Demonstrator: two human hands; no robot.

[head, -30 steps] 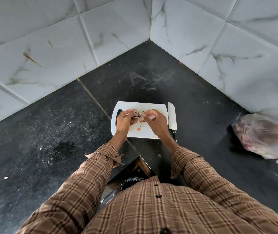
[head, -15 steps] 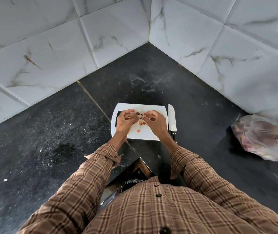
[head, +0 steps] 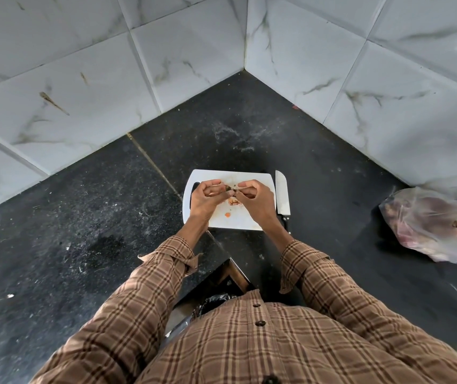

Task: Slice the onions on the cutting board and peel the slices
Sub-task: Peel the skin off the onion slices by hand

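White plastic makes up the cutting board [head: 245,220], which lies flat on the black speckled table [head: 83,217] in the corner where two marble-tiled walls [head: 110,65] meet. Both hands are raised just above the board's far half, fingertips meeting over its middle. The left hand [head: 205,196] has its fingers curled, thumb and forefinger pinching one end of a small onion piece [head: 230,189] — dark, papery skin shows between the two hands. The right hand [head: 257,199] is curled likewise and pinches the other end of the same piece. Whether it is a slice or only peel is too small to tell. Below the fingers, on the board, lies a little heap of onion scraps [head: 233,202], and nearer the person a single orange fleck [head: 227,215]. A knife [head: 282,196] rests on the table just beside the board's right edge, blade pointing away, its dark handle partly hidden by the right wrist. Well apart to the right sits a clear plastic bag [head: 432,223] with reddish-brown contents. Brown plaid sleeves [head: 332,278] cover both forearms.
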